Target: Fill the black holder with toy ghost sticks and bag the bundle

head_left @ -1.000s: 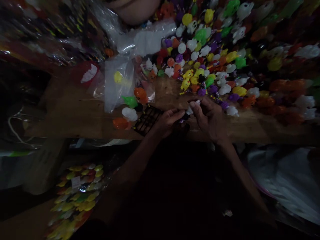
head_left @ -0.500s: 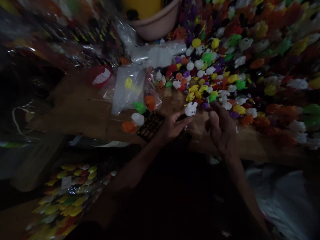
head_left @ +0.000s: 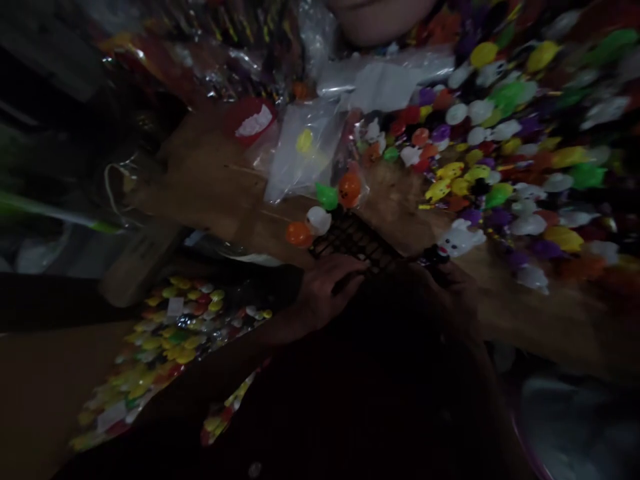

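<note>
A white animal-head toy [head_left: 461,238] with a black piece at its lower end is sitting in the grip of the right hand [head_left: 453,283], whose fingers are closing around the black part, just over the near side of the wooden surface [head_left: 400,200]. The left hand [head_left: 327,290] is resting at the near edge of a black grid tray [head_left: 357,241], its fingers loosely curling (whether it is gripping anything, I cannot tell in this dim light). Beyond the tray's far left corner, a green figure [head_left: 327,196], an orange pumpkin-like figure [head_left: 349,189], a white figure [head_left: 319,220] and a plain orange figure [head_left: 299,234] are lying clustered. Behind them a clear plastic bag [head_left: 287,170] is lying flat, with a red container [head_left: 243,112] standing near its left side. A colourful heap of toys [head_left: 530,160] is spreading across the right, while bagged toys [head_left: 187,337] are lying below the surface at lower left.
</note>
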The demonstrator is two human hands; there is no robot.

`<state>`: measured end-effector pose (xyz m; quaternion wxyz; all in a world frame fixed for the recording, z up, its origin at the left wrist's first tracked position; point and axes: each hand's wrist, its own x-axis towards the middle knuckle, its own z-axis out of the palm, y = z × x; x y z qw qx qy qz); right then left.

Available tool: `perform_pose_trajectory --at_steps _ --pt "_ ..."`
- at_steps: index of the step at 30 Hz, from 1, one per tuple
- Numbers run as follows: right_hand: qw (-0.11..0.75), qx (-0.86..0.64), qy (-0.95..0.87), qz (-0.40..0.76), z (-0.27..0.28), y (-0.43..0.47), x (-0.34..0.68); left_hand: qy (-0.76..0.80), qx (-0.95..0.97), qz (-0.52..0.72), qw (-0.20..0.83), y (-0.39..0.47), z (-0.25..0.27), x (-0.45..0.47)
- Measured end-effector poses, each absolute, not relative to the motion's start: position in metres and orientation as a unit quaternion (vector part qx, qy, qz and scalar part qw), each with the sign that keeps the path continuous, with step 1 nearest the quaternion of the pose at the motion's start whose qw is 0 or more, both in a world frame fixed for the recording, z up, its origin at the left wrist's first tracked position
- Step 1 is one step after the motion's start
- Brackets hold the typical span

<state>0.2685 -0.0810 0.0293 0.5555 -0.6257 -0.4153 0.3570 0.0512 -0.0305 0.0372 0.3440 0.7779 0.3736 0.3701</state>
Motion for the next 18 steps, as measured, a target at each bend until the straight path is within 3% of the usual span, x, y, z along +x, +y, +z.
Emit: perform_pose_trajectory --at_steps 2,5,10,18 --pt "0.521 -0.646 -0.462 0.313 0.029 -0.077 0.262 0.384 0.822 0.356 0.224 -0.041 0.021 0.027" --pt "0.467 -0.643 -0.548 0.262 0.031 -0.065 0.243 0.389 0.855 0.314 0.135 -0.046 -0.002 0.012" --pt "0.493 -0.604 -0.576 0.247 0.026 -0.043 0.215 0.402 0.855 0.314 0.096 -0.037 -0.020 0.020" --pt "0.496 -0.692 -0.488 0.191 0.011 -0.036 0.229 0.391 0.863 0.307 0.093 -0.020 -0.007 0.017"
